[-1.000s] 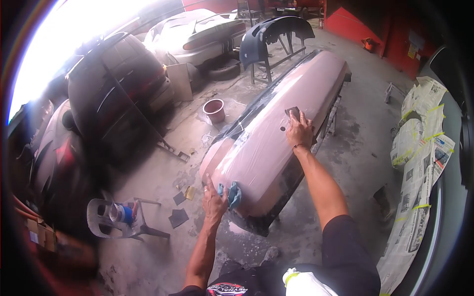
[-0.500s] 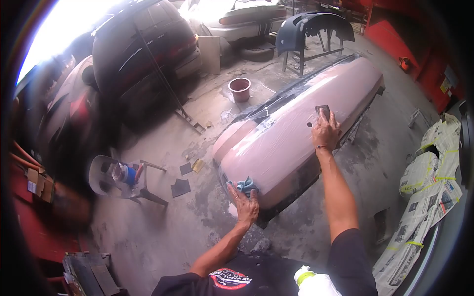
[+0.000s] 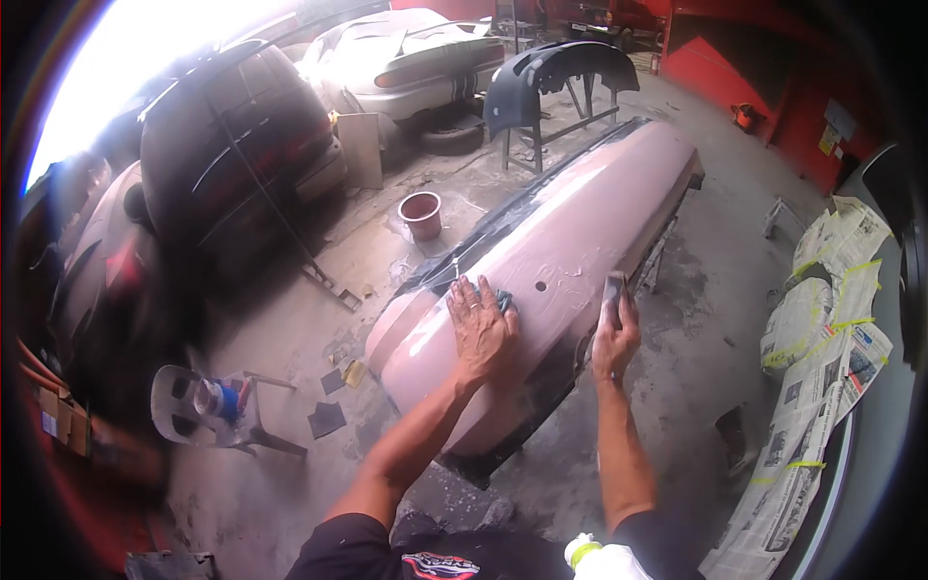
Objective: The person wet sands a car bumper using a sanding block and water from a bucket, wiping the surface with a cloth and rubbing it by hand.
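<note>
A pink-primed car bumper (image 3: pixel 580 213) lies on a stand in front of me, its surface wet and streaked around a small dark round hole. My left hand (image 3: pixel 481 333) presses down on it with the fingers stretched forward, holding a blue cloth (image 3: pixel 505 300) that is mostly hidden under the palm. Beside the bumper's right edge, my right hand (image 3: pixel 617 338) grips a dark sanding block (image 3: pixel 614 286), fingers wrapped along its sides. The block is held on edge; whether it touches the bumper I cannot tell.
A maroon bucket (image 3: pixel 420 217) stands on the floor beyond the bumper. A plastic chair (image 3: pixel 256 411) carries a container at left. Behind is a dark bumper (image 3: pixel 561 77) on a stand. Newspaper-masked parts (image 3: pixel 802 416) line the right side. A white bottle (image 3: pixel 609 563) is close to my body.
My left hand has moved the cloth from the bumper's near end up onto its middle. My right hand has drawn the sanding block back to the right edge. The view has shifted.
</note>
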Available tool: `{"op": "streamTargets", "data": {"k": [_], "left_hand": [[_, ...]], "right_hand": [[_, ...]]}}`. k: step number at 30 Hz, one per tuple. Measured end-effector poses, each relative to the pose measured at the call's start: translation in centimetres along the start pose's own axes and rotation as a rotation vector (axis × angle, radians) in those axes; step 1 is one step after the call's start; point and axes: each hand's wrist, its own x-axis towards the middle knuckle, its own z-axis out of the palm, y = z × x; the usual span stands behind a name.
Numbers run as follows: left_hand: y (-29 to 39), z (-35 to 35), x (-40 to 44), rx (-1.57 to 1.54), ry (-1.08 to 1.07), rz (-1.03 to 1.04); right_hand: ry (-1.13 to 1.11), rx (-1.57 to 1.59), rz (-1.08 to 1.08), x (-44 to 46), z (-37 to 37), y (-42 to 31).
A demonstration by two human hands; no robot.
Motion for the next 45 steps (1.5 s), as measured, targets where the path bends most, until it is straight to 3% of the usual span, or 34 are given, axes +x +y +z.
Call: {"op": "streamTargets", "data": {"k": [4, 6, 10, 11, 12, 15, 18, 20, 24, 27, 31, 38, 40, 45], "left_hand": [[6.1, 3.2, 6.3, -0.006, -0.04, 0.102], [9.7, 5.6, 9.5, -0.01, -0.041, 0.147], [16.6, 11.0, 16.3, 0.038, -0.157, 0.283], [17.9, 12.3, 17.6, 0.018, -0.145, 0.27], [19.3, 13.5, 18.7, 0.024, -0.127, 0.298], [21.8, 16.3, 19.3, -0.036, -0.071, 0.324], [21.1, 14.4, 16.8, 0.01, -0.068, 0.318], [19.6, 14.0, 13.0, 0.155, -0.077, 0.382], [12.4, 9.7, 2.1, 0.105, 0.008, 0.449], [6.3, 3.6, -5.2, -0.021, 0.022, 0.379], [-1.2, -0.7, -12.7, 0.046, -0.016, 0.392], [-9.1, -1.0, -19.6, -0.006, 0.043, 0.443], [-10.6, -0.3, -20.3, -0.046, 0.096, 0.47], [-14.0, -0.6, -20.9, -0.071, -0.014, 0.606]], "right_hand": [[0.024, -0.255, 0.017, -8.4, -9.4, 6.4], [-0.084, -0.531, 0.185, -15.1, -15.3, 11.0], [-0.18, -0.663, 0.342, -28.7, -26.5, 14.5], [-0.11, -0.696, 0.346, -32.0, -28.9, 14.9], [-0.278, -0.947, 0.06, -36.2, -33.4, 17.0], [-0.328, -1.166, 0.335, -43.4, -38.5, 16.1], [-0.341, -1.155, 0.583, -43.8, -37.7, 16.0], [-0.344, -1.149, 0.7, -43.6, -37.3, 15.7], [-0.336, -1.141, 0.877, -43.2, -37.2, 15.2], [-0.293, -1.123, 1.01, -43.6, -38.2, 15.0], [-0.145, -1.05, 1.146, -43.2, -38.6, 15.5], [0.139, -0.878, 0.993, -39.9, -32.3, 10.6], [0.097, -0.955, 0.896, -40.9, -32.8, 10.7], [0.384, -0.726, 1.096, -48.1, -34.8, 9.3]]}}
